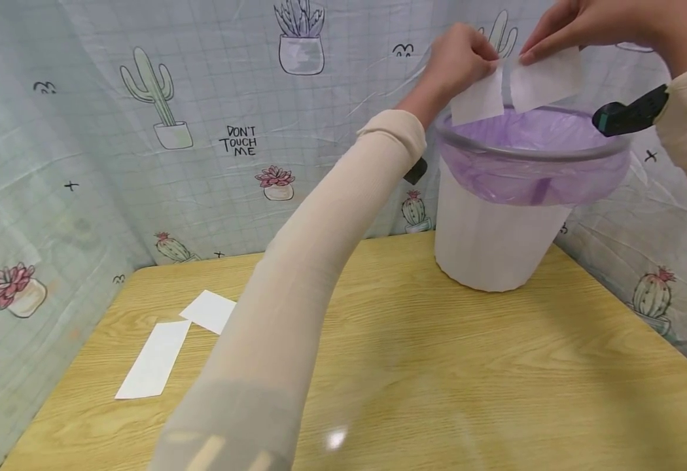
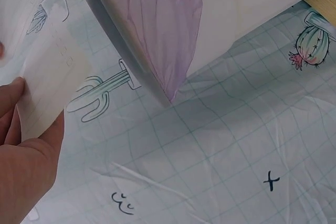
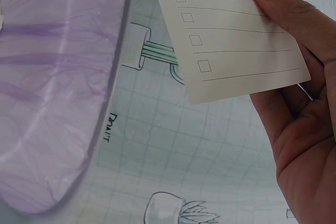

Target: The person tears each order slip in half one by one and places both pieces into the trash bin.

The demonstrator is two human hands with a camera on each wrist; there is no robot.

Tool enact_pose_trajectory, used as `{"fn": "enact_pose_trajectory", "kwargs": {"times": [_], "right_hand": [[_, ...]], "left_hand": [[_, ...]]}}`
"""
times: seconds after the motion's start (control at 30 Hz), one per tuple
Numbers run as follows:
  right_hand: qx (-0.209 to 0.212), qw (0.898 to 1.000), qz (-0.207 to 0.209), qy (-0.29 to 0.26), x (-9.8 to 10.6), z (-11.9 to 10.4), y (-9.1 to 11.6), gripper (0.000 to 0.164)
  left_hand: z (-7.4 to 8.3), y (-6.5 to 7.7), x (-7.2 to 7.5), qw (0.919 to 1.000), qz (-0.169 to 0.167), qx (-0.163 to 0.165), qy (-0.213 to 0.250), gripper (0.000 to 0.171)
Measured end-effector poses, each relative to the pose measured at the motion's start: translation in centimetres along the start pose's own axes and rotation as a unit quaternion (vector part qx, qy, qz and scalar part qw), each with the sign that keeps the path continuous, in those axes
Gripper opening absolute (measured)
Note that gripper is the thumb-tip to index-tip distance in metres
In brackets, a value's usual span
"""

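High over the rim of a white bin (image 1: 491, 245), both hands hold up pieces of white paper. My left hand (image 1: 458, 62) pinches one piece (image 1: 477, 101) at its upper edge. Close beside it, with a narrow gap between, the other piece (image 1: 546, 80) is pinched between the thumb and fingers of my right hand (image 1: 629, 26). In the right wrist view that paper (image 3: 236, 51) shows printed lines with small square boxes. A purple bag (image 1: 585, 180) lines the bin and folds down outside its grey rim (image 1: 514, 154).
Two white paper pieces lie at the table's left: a long one (image 1: 155, 360) and another (image 1: 207, 310) partly behind the left sleeve (image 1: 296, 281). The bin stands at the back right of the wooden table (image 1: 426, 366). A cactus-print curtain (image 1: 202, 98) hangs behind.
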State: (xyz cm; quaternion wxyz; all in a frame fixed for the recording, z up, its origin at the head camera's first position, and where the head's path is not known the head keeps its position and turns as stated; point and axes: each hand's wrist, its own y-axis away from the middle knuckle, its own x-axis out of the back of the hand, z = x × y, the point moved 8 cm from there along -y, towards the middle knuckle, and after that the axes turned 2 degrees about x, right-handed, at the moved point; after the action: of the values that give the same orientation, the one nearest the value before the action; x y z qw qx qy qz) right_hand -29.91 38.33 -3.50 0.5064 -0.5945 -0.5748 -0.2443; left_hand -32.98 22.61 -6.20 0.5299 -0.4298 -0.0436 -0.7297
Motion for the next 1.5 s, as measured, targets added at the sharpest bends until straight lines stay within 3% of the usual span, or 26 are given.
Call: {"fn": "enact_pose_trajectory", "kwargs": {"times": [0.1,0.33,0.67,0.87,1.37,1.5], "right_hand": [[-0.002,1.000,-0.002,0.013,-0.1,0.2,-0.1,0.006],[-0.027,0.998,-0.030,0.043,-0.8,1.4,-0.2,0.028],[-0.005,0.999,-0.017,0.027,-0.5,0.7,0.2,0.010],[-0.007,0.999,-0.022,0.042,-0.7,0.5,0.3,0.018],[0.010,0.999,-0.016,0.034,-0.6,-0.1,0.6,0.014],[0.020,0.999,-0.016,0.048,-0.6,-0.2,0.5,0.012]], "left_hand": [[0.2,-0.1,-0.1,0.9999,-0.005,0.004,-0.008,0.020],[0.2,-0.3,-0.3,0.9997,-0.008,0.011,-0.020,0.020],[0.1,-0.6,0.2,0.9998,0.002,0.013,-0.016,0.022],[0.2,-0.6,0.4,0.9999,0.004,0.011,-0.011,0.021],[0.5,-0.3,0.5,0.9998,-0.004,-0.011,-0.014,0.020],[0.4,0.2,0.4,0.9996,-0.018,0.001,0.022,0.019]]}}
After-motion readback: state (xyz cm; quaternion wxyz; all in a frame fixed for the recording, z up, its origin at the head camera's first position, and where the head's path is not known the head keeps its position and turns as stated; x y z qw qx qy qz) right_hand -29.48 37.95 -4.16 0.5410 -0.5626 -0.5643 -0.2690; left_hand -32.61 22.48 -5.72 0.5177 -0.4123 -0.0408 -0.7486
